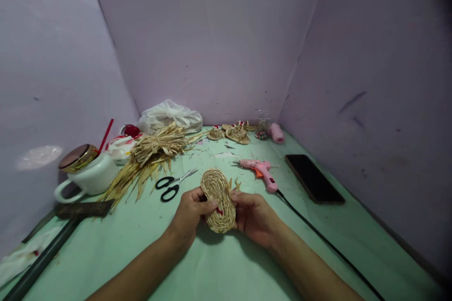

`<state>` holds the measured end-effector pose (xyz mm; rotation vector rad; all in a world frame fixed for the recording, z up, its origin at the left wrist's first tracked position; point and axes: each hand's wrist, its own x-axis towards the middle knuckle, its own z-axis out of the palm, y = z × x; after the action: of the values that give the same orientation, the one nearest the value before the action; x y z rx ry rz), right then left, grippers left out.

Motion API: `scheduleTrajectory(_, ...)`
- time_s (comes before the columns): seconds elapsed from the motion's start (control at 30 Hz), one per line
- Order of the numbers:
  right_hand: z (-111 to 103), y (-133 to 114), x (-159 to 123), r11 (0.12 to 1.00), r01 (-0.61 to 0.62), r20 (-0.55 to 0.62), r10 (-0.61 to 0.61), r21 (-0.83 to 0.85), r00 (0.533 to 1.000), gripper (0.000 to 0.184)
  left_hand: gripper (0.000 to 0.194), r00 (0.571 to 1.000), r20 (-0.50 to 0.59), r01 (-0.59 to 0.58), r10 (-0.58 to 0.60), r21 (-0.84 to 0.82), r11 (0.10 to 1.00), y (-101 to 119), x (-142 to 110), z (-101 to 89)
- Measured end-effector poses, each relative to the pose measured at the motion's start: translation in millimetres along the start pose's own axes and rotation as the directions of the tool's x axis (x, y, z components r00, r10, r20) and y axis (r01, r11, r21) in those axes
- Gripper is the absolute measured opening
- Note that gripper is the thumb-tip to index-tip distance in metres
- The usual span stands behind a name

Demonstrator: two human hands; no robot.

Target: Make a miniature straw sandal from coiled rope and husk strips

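Note:
My left hand (pixel 192 214) and my right hand (pixel 254 216) both grip a woven straw sole (pixel 218 199), an oval mat of coiled braid, held just above the green table (pixel 226 263). The left thumb presses on its left edge and the right fingers pinch its right edge. A small red bit shows on the mat near my left thumb. Loose straw tips stick out behind the mat on the right.
Black-handled scissors (pixel 173 184) lie left of the mat, a pink glue gun (pixel 261 173) with a black cord to its right, and a dark phone (pixel 313 178) further right. A straw bundle (pixel 151 155), white mug (pixel 88 174), plastic bag (pixel 169 115), finished straw pieces (pixel 235 132) and pink thread spool (pixel 276 132) sit behind.

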<state>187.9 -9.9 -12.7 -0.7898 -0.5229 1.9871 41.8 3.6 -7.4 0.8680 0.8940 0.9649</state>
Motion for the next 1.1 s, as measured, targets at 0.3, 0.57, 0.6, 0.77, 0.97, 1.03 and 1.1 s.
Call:
scheduleTrajectory(0.3,2.7,5.6,2.6,1.000,0.013,-0.097,-0.013,0.007,0.995,0.013,0.024,0.999,-0.018,-0.043,0.043,0.024,0.999,-4.3,0.1,-0.2)
scheduleTrajectory(0.57,1.6,3.6,4.3,1.000,-0.024,-0.087,0.024,0.003,0.996,0.013,0.026,0.998,-0.005,-0.056,0.057,0.049,0.997,-2.5,1.0,0.5)
scheduleTrajectory(0.6,1.2,3.5,4.0,0.999,-0.035,-0.088,0.035,0.005,0.995,0.014,0.026,0.998,0.001,-0.060,0.060,0.052,0.997,-2.8,0.9,-0.1)
scheduleTrajectory(0.77,-0.4,3.1,4.0,0.996,-0.085,-0.087,0.088,0.034,0.992,0.018,0.023,0.999,0.027,-0.042,0.040,0.075,0.996,-4.1,0.8,-1.9)
scheduleTrajectory(0.97,-7.0,1.0,4.2,0.981,-0.187,0.140,0.179,0.049,0.974,0.028,0.029,0.994,0.095,0.045,-0.046,0.003,0.999,-6.3,2.4,-2.0)
scheduleTrajectory(1.03,-8.8,0.9,3.4,0.981,-0.194,0.159,0.188,0.022,0.969,0.029,0.031,0.988,0.135,0.075,-0.072,-0.018,0.997,-7.6,2.5,-3.2)
scheduleTrajectory(1.1,-9.3,1.4,2.4,0.984,-0.179,0.138,0.178,-0.009,0.974,0.027,0.031,0.982,0.168,0.095,-0.090,-0.020,0.995,-8.7,2.7,-5.4)
